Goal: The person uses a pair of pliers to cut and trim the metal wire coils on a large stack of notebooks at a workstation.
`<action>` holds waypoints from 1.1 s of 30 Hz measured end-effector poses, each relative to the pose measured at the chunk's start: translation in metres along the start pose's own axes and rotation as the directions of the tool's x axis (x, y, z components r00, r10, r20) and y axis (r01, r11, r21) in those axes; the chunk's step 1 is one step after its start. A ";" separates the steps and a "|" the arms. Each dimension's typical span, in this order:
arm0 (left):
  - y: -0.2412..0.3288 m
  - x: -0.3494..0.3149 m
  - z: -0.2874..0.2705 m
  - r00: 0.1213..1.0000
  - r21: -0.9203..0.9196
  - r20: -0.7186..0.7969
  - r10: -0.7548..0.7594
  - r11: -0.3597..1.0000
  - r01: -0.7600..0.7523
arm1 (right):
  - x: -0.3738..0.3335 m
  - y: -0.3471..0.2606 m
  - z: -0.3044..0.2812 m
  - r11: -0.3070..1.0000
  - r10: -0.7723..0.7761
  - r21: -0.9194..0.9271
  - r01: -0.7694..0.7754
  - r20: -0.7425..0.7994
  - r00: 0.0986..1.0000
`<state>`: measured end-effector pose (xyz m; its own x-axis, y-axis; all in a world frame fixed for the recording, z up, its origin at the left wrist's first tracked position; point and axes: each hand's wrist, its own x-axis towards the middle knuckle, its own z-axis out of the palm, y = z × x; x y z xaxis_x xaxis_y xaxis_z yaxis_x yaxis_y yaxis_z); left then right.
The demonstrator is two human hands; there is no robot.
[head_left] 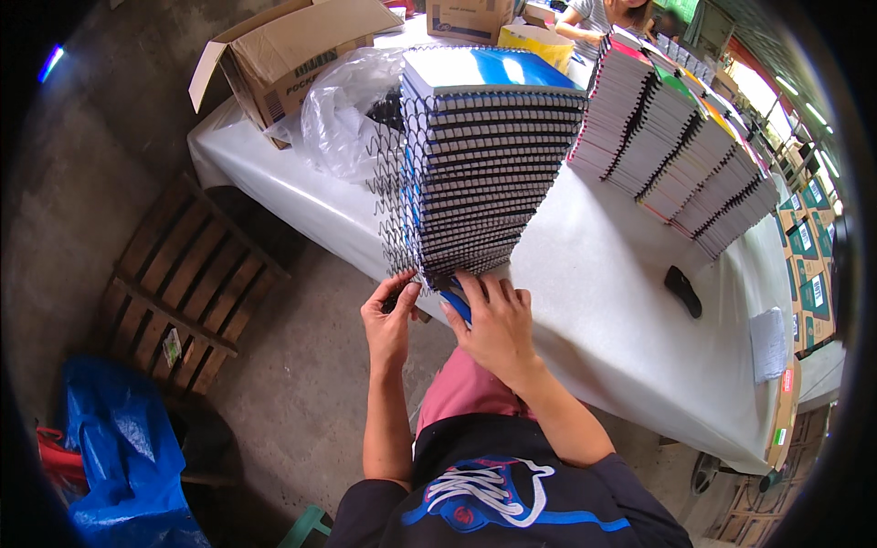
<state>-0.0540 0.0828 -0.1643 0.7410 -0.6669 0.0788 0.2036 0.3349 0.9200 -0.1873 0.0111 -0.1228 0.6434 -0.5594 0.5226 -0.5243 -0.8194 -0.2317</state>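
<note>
A tall stack of spiral-bound notebooks (493,164), topped by a glossy blue cover, stands at the table's near edge. Long uncut ends of black wire coil (391,215) stick out from its left side. Low on that side, my left hand (387,321) pinches a coil end between thumb and fingers. Beside it, my right hand (496,320) is wrapped round blue-handled pliers (456,305). Their dark jaws are at the bottom corner of the stack, by the coil; whether they bite on the wire is too small to tell.
More bound notebook stacks (671,146) stand to the right. A small black object (682,291) lies on the white-covered table (594,265). Behind are a clear plastic bag (343,119), an open carton (292,68) and a seated person (607,16). A wooden pallet (183,283) is at left.
</note>
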 end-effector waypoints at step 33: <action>0.010 0.012 0.008 0.998 -0.024 -0.017 0.052 0.998 -0.053 | 0.007 -0.005 -0.006 0.998 -0.023 0.049 0.024 -0.014 1.000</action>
<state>-0.0485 0.0727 -0.1508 0.7612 -0.6373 0.1202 0.1800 0.3857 0.9049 -0.1829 0.0121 -0.1131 0.6473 -0.5384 0.5395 -0.4805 -0.8377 -0.2594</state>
